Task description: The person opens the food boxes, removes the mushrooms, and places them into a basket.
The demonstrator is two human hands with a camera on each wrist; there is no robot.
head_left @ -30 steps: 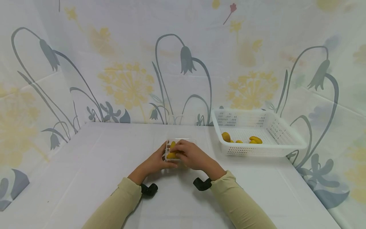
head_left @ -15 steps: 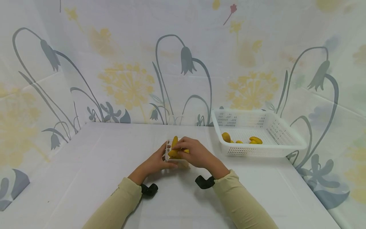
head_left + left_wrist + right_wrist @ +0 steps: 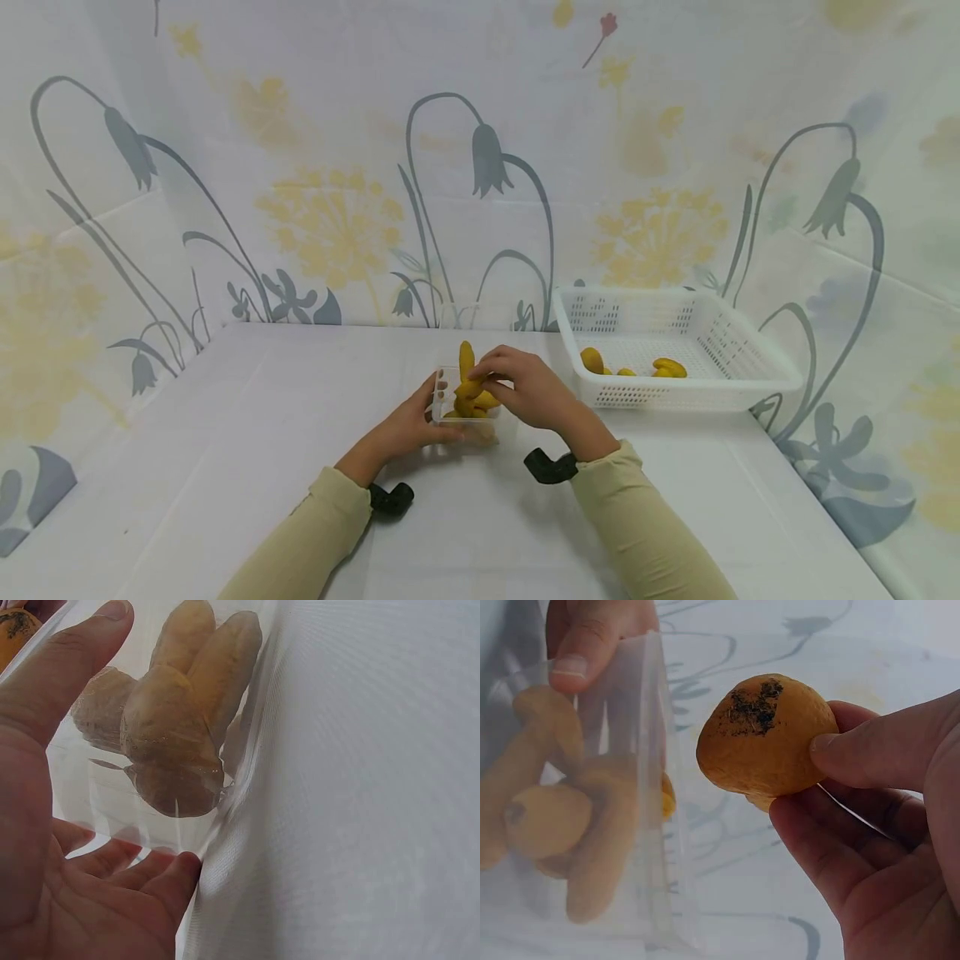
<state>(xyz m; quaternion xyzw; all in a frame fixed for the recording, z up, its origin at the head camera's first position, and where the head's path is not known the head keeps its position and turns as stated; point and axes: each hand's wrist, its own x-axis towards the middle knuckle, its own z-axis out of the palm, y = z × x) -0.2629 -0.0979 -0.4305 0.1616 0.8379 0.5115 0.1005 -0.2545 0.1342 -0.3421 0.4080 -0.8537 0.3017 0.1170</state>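
My left hand (image 3: pixel 411 425) grips a clear plastic box (image 3: pixel 438 407) by its left side, thumb along the near wall and the other fingers farther round. Inside, several yellow-brown pieces (image 3: pixel 169 720), some long and some knobby, show hazily through the plastic. With thumb and fingers my right hand (image 3: pixel 531 388) pinches a yellow lumpy piece (image 3: pixel 769 742), rounded at one end with a black scuffed patch. That piece is beside the box's upper edge in the right wrist view. From the head, a long yellow tip (image 3: pixel 467 357) sticks up above the box's rim, beside my right fingertips.
A white perforated plastic basket (image 3: pixel 690 385) stands at the back right, holding several more yellow pieces (image 3: pixel 669 367). The white-covered table (image 3: pixel 300 383) runs back to a flower-printed sheet (image 3: pixel 337 125). Dark wrist mounts (image 3: pixel 551 467) jut out beneath the sleeves.
My right hand has moved up and to the right, raising the yellow piece it holds from inside the box. The left hand has stayed in place on the box.
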